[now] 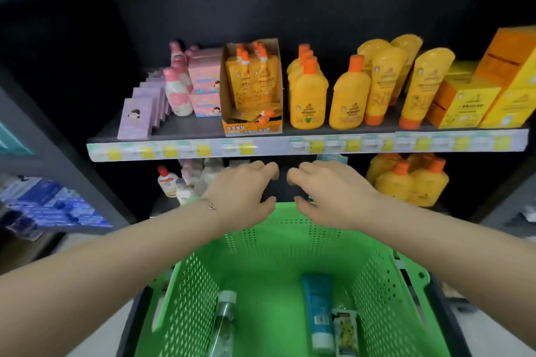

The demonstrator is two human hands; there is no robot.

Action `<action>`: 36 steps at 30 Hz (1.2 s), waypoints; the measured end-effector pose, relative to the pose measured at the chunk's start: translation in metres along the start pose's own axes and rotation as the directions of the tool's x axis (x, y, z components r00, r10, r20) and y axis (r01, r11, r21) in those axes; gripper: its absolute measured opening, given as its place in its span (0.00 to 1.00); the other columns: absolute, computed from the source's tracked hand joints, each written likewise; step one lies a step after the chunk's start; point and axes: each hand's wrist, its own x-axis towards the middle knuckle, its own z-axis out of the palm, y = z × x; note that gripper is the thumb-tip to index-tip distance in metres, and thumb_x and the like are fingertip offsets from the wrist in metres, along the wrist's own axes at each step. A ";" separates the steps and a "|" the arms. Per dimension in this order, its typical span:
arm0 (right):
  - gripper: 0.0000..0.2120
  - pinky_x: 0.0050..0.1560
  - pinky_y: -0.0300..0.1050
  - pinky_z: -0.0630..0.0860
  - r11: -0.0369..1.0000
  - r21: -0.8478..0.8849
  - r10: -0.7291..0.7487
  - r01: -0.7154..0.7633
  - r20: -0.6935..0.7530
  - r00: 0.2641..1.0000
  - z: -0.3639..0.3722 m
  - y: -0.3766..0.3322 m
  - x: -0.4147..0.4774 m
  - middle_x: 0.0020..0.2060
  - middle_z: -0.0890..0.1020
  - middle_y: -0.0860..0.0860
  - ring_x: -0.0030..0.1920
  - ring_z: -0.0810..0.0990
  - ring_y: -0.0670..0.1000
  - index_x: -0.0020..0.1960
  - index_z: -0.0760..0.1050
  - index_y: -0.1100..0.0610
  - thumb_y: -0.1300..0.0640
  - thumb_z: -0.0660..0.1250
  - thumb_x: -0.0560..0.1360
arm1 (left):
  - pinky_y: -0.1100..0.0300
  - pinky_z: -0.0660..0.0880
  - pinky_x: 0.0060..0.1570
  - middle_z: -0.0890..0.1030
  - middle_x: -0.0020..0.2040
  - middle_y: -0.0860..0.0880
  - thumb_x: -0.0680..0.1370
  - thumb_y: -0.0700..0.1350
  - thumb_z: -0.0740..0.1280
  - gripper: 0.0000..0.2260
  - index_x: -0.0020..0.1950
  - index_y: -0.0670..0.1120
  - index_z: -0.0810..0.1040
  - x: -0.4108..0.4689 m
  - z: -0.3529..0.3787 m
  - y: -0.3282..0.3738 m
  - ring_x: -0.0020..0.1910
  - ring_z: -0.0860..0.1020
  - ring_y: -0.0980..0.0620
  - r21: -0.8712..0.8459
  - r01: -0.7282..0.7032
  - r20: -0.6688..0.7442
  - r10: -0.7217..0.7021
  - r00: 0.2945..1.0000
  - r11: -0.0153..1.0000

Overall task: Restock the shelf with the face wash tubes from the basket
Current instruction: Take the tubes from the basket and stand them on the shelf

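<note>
Green basket [261,243] — far rim partly behind left hand [240,195], right hand [330,197].

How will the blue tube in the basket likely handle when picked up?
Lying flat on the green basket floor, the blue tube probably won't roll. Its smooth plastic body likely gives under a grip and may be slippery.

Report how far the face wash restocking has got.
Done: no restocked tube can be picked out on the shelves, so progress there is unclear. In hand: nothing visible; the left hand and right hand reach past the green basket, fingers curled, toward the lower shelf. Left: the blue tube and the small yellow-printed tube lie in the basket, beside a clear bottle.
</note>
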 end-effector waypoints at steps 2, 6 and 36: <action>0.15 0.42 0.48 0.66 1.000 0.015 0.019 -0.020 0.069 0.997 0.014 -0.005 -0.007 0.50 0.76 0.51 0.52 0.76 0.56 0.63 0.69 0.54 0.50 0.60 0.78 | 0.54 0.73 0.44 0.75 0.54 0.52 0.76 0.55 0.62 0.15 0.60 0.52 0.66 -0.001 0.020 0.007 0.52 0.76 0.48 0.005 0.005 0.071 -0.005 0.997 1.000; 0.18 0.45 0.48 0.71 0.992 0.079 0.078 -0.096 0.201 0.976 0.040 -0.012 -0.018 0.55 0.76 0.50 0.56 0.77 0.55 0.66 0.67 0.51 0.50 0.60 0.77 | 0.51 0.74 0.53 0.75 0.60 0.50 0.76 0.53 0.64 0.18 0.64 0.52 0.67 0.000 0.061 0.017 0.59 0.76 0.46 -0.041 0.023 0.236 -0.012 0.972 0.999; 0.19 0.45 0.48 0.76 0.915 0.134 0.200 -0.382 0.670 0.715 0.109 0.012 -0.030 0.51 0.76 0.54 0.49 0.77 0.57 0.62 0.71 0.54 0.43 0.63 0.77 | 0.68 0.58 0.26 0.64 0.36 0.53 0.76 0.52 0.70 0.14 0.53 0.43 0.75 -0.029 0.304 0.107 0.34 0.66 0.54 -0.281 0.711 0.822 -0.221 0.525 0.645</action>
